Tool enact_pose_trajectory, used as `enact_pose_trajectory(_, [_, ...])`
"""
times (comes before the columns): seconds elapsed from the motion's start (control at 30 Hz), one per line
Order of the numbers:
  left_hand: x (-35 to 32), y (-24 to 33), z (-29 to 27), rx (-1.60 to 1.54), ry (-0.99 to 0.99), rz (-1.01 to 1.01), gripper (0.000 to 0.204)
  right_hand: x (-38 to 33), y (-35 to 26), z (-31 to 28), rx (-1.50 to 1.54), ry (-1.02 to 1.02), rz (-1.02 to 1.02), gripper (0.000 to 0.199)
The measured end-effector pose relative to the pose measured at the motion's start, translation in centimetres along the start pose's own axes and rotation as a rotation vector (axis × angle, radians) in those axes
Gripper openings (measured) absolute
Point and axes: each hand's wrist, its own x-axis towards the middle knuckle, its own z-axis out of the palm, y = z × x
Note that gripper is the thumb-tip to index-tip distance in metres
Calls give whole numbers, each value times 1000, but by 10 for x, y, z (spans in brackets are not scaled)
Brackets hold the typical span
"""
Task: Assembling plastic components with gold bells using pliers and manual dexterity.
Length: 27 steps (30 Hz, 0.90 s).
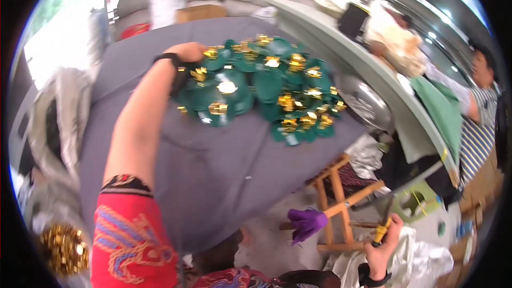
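1. Lying on the table (213, 181), a pile of green discs (268, 86) with gold pieces (286, 101) covered part of its far half.
2. Left hand (190, 52), over the table's far side, was at the pile; fingers blurred, grip could not be told.
3. Right hand (385, 246), off the table's near right edge, was curled around a yellow-handled tool (381, 233).

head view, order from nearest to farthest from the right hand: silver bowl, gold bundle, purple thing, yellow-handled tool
1. Yellow-handled tool: in the right hand itself.
2. Purple thing: left of the hand, by the wooden frame.
3. Silver bowl: farther up, at the table's right side.
4. Gold bundle: far left, lower corner.
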Motion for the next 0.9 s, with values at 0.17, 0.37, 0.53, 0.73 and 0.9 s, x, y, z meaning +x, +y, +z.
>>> enact_pose_trajectory(0.17, [-62,4,-1,-116,-110,-218,62,-4,-17,16,104,-38,-92,63])
enact_pose_trajectory(0.37, [-102,2,-5,-104,-204,-168,52,-22,-41,4,196,-24,-45,45])
enact_pose_trajectory(0.53, [-143,20,-32,66,-55,97,45,-15,-16,-22,67,91,-195,66])
enact_pose_trajectory(0.73, [-203,167,-68,-517,107,542,82,31,-9,-77,613,-63,68,65])
enact_pose_trajectory(0.9, [-203,276,-23,-447,-66,775,104,48,12,-114,658,-116,40,65])
